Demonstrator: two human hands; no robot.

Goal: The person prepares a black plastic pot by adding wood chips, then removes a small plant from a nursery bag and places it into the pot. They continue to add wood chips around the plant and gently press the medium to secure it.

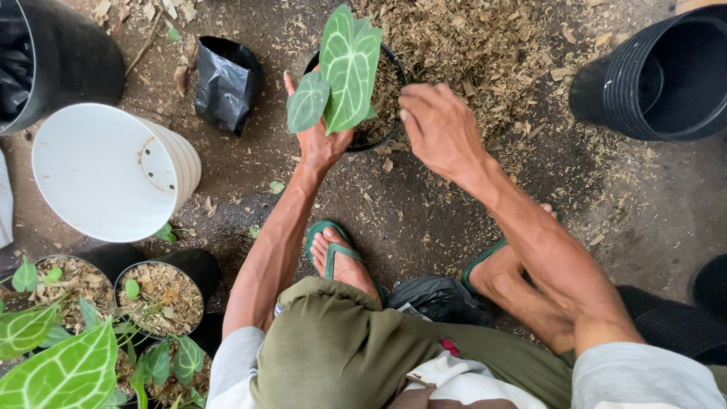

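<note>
My left hand grips the stem of a veined green plant, holding it upright in a black pot (leaves hide my fingers). My right hand, fingers curled loosely, hovers over the pot's wood-chip filling.

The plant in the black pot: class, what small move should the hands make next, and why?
Probably the right hand should press the chips down around the stem. The left hand steadies the plant upright in the pot, which already looks filled with chips, and the right hand hovers at the rim holding nothing visible.
</note>
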